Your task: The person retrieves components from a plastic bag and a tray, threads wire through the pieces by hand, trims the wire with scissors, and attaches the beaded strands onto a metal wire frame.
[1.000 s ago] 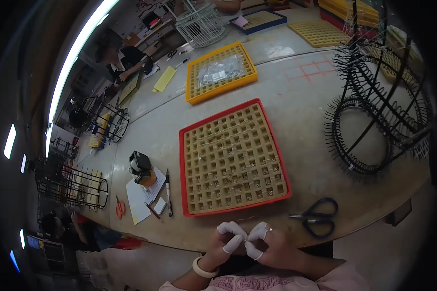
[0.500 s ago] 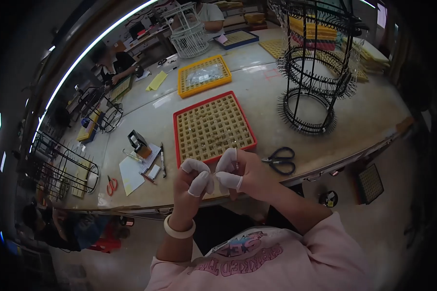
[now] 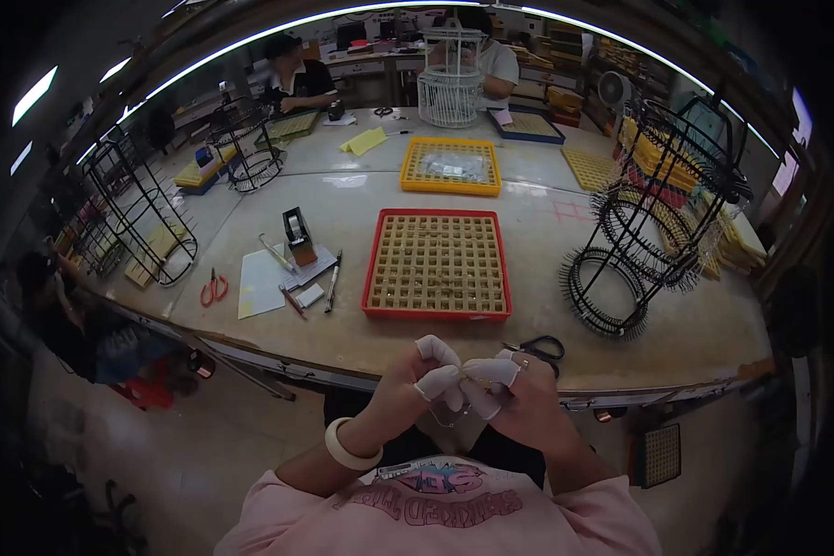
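Note:
My left hand [image 3: 431,372] and my right hand [image 3: 511,382] meet in front of the table's near edge, both wearing white finger cots. Their fingertips are pinched together around a thin chain [image 3: 449,423], which dangles in a small loop below them. A tiny gold-coloured glint shows between the fingers, too small to make out. Just beyond my hands lies a red tray [image 3: 369,269] with a tan grid of square pockets; small shiny bits sit in some of them. Black-handled scissors [image 3: 547,348] lie beside my right hand, partly hidden by it.
At left are a tape dispenser [image 3: 298,236], papers [image 3: 259,283], a pen [image 3: 333,281] and red-handled pliers [image 3: 214,288]. A yellow tray [image 3: 406,169] holds plastic bags. Black wire racks [image 3: 612,292] stand at right, with others at left. Several people work around the table.
My view has turned and levelled, so the tray now sits straight ahead. My hands have come closer together, and the hanging chain now shows beneath them.

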{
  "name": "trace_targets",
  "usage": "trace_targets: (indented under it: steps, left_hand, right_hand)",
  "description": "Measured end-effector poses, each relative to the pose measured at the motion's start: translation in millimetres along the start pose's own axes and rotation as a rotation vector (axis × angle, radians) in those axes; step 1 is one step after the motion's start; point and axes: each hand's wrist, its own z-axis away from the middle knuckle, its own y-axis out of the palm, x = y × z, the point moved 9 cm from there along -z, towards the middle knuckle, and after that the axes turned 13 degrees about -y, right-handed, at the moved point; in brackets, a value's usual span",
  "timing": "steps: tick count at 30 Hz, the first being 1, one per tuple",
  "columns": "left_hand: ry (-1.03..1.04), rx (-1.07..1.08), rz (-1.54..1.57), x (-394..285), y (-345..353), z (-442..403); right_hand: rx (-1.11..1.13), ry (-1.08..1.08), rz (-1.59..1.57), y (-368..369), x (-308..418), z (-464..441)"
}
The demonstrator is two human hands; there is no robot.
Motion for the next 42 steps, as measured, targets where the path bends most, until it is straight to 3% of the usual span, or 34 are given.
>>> trace_targets:
  steps: [10,12,15,19,24,27,34,42]
  left_hand:
    - [0.059,0.031,-0.117,-2,-8,-6]
    - [0.019,-0.093,-0.278,-4,-12,-4]
    - [-0.087,-0.117,-0.465,3,-21,-4]
    - [-0.159,-0.116,-0.416,7,-26,-4]
    - [0.028,-0.124,-0.423,1,-27,-5]
    - [0.014,-0.141,-0.559,-1,-28,-4]
    - [-0.044,-0.144,-0.547,4,-29,-7]
    - [-0.122,-0.071,-0.354,11,-23,-8]
  right_hand:
    - [0.051,0.031,-0.004,8,-15,3]
    - [0.05,0.05,-0.034,10,-19,3]
    - [0.058,0.108,-0.047,12,-26,7]
    - [0.072,0.101,-0.056,15,-29,8]
    - [0.093,0.135,-0.075,17,-32,9]
    - [0.08,0.131,-0.102,18,-32,9]
    - [0.133,0.129,-0.113,21,-34,14]
    - [0.166,0.083,-0.116,24,-33,18]
